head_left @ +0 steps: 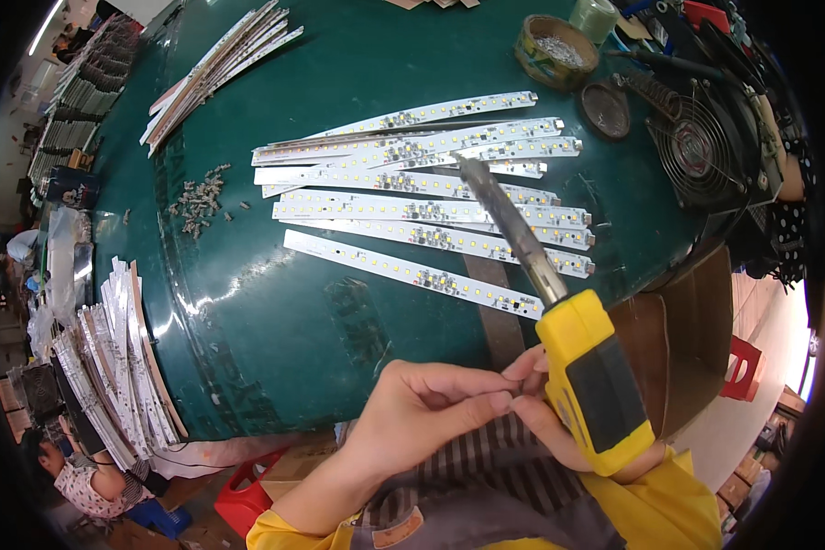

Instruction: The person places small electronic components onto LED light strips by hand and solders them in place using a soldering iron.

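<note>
Close to the table's near edge, my left hand (412, 412) is closed in a pinch, thumb against fingers. What lies between its fingertips is too small to make out. My right hand (545, 417) meets it there, its fingertips also pinched together. A yellow and black soldering gun (605, 385) rests in my right hand and hides much of it. Its long dark metal barrel points up and left over the boards. Beyond my hands several white LED strip boards (431, 213) lie fanned out on the green table (247, 348); the nearest board (412, 273) lies slightly apart.
Small metal parts (197, 202) lie heaped left of the boards. More strips lie in a far bundle (225, 69) and a near-left stack (119, 357). At the far right are a tub of small pieces (556, 53), a round dish (605, 110) and a fan (692, 147). A cardboard box (692, 339) stands right.
</note>
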Available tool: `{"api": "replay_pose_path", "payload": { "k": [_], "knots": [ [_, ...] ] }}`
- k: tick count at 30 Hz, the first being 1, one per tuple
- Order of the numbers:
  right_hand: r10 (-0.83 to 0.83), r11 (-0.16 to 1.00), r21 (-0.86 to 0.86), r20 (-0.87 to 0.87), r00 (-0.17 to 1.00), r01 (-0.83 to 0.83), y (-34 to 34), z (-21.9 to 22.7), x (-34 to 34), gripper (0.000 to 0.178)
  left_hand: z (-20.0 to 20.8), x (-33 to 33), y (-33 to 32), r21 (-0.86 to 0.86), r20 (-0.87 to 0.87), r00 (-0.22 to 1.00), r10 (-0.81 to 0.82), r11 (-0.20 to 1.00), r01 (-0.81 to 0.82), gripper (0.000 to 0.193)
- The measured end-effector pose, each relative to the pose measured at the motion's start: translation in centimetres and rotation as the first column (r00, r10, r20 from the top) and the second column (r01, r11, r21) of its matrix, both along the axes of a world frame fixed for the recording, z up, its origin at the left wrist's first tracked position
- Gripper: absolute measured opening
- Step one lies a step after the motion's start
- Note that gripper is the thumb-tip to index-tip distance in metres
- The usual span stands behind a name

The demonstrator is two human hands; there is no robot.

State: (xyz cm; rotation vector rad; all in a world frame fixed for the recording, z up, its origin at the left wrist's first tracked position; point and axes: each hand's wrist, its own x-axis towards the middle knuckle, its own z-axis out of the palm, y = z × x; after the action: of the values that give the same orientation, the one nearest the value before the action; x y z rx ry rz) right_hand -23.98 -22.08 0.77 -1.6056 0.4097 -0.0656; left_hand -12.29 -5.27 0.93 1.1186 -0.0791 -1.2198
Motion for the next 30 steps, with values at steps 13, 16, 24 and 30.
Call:
{"api": "replay_pose_path", "payload": {
  "k": [13, 16, 24, 30],
  "knots": [
    [-0.007, 0.998, 0.066, 0.026, 1.000, 0.005, 0.4, 0.3, 1.0, 0.039, -1.1, 0.3, 0.7, -0.138, -0.085, 0.991, 0.101, 0.984, -0.112, 0.018],
    [0.055, 0.996, 0.071, 0.000, 0.998, -0.055, -0.1, 0.2, 0.9, 0.038, -0.6, 0.5, 0.8, -0.095, -0.046, 0.997, 0.060, 0.993, -0.064, 0.008],
    [-0.051, 0.998, 0.025, 0.036, 0.998, 0.050, 0.5, 0.7, 1.4, 0.031, -0.1, 0.0, 0.2, -0.050, 0.794, 0.606, 0.050, 0.999, -0.016, 0.023],
    [-0.089, 0.983, 0.163, 0.023, 0.996, 0.084, 0.8, 2.1, 1.8, 0.027, -0.4, -0.3, -0.1, -0.110, 0.960, 0.249, 0.125, 0.991, -0.073, 0.026]
  ]
}}
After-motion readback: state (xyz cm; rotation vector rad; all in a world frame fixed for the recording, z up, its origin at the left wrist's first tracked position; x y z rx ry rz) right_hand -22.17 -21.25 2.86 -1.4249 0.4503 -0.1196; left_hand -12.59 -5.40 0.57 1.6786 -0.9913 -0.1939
